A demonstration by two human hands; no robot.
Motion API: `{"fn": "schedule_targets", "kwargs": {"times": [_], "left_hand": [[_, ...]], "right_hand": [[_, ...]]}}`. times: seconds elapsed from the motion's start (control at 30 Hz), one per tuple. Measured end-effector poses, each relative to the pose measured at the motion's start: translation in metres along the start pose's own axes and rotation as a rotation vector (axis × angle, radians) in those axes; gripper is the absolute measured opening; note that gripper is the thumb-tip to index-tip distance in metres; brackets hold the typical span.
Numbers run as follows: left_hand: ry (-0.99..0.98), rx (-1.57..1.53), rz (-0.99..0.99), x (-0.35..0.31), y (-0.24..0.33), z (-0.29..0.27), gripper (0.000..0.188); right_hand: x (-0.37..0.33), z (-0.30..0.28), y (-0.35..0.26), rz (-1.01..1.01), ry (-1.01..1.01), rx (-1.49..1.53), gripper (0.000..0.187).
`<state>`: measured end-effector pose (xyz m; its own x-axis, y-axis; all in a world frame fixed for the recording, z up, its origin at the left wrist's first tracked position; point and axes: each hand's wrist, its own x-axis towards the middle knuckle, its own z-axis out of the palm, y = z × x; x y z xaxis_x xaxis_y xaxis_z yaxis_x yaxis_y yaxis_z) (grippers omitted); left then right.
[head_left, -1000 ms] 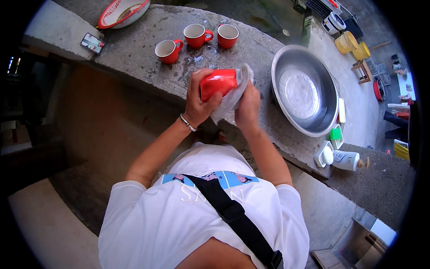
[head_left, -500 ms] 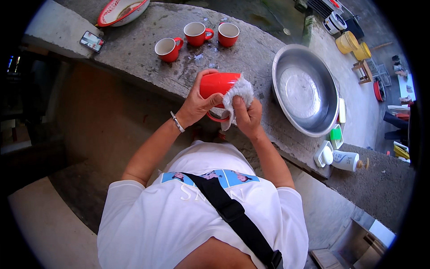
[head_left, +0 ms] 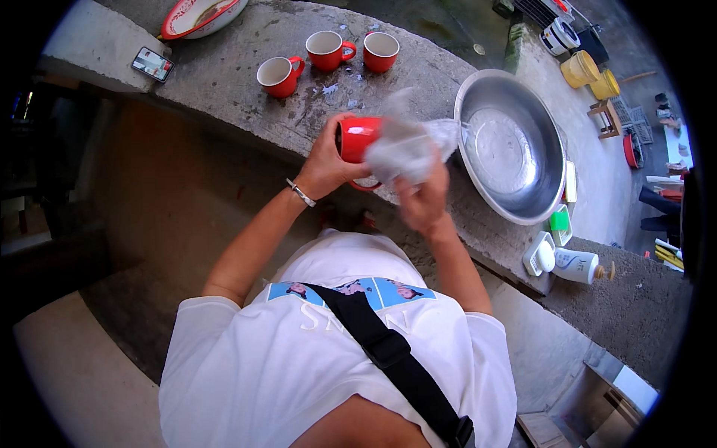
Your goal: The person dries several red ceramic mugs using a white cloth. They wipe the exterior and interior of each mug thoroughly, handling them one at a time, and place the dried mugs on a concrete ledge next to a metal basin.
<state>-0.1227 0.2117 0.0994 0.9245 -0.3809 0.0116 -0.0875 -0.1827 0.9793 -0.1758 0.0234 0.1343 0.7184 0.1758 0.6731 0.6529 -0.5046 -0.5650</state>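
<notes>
A shiny red mug (head_left: 357,139) is tipped on its side in my left hand (head_left: 326,160), whose fingers wrap round one end of it. Its handle hangs below, partly hidden. In my right hand (head_left: 424,198) is a whitish cloth (head_left: 403,153), blurred by motion, covering the mug's right end. Beyond my hands on the concrete ledge stand three red mugs with pale insides: the left mug (head_left: 278,78), the middle mug (head_left: 324,54) and the right mug (head_left: 379,56).
A big metal basin (head_left: 467,160) sits on the ledge (head_left: 224,82) to my right. Near it are a white pump bottle (head_left: 576,266), a soap dish (head_left: 533,257) and a green block (head_left: 559,222). At the far left lie a phone (head_left: 152,64) and a red-rimmed enamel basin (head_left: 237,13).
My right hand has shifted slightly right and down, and the cloth now spreads out in a blur toward the metal basin. My left hand keeps the mug at nearly the same place.
</notes>
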Motion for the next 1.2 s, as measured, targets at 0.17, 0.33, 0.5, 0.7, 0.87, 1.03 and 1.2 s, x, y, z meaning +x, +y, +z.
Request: {"fn": "schedule_targets", "kwargs": {"times": [0.17,0.33,0.5,0.7,0.87,1.03,1.2], "left_hand": [[-0.226,0.331,0.427,-0.003,-0.026,0.007,0.075],[-0.416,0.425,0.362,-0.01,0.002,0.002,0.086],[-0.262,0.242,0.293,-0.011,0.027,0.008,0.091],[-0.068,-0.369,0.164,-0.01,0.036,0.025,0.08],[0.181,-0.586,-0.01,-0.006,0.023,0.029,0.069],[0.271,0.111,0.277,-0.006,0.012,0.02,0.078],[-0.06,-0.055,0.191,-0.007,0.019,-0.01,0.076]], "right_hand": [[0.016,0.014,-0.016,0.171,-0.301,-0.319,0.055],[0.036,-0.003,-0.001,0.688,-0.395,0.126,0.053],[0.031,-0.016,0.043,1.082,-0.503,0.925,0.038],[0.001,0.021,0.032,1.132,0.235,1.571,0.034],[-0.015,0.044,0.009,0.729,0.289,0.836,0.032],[-0.016,0.035,0.001,0.93,0.256,0.734,0.031],[0.007,-0.007,-0.003,1.089,-0.077,1.23,0.031]]}}
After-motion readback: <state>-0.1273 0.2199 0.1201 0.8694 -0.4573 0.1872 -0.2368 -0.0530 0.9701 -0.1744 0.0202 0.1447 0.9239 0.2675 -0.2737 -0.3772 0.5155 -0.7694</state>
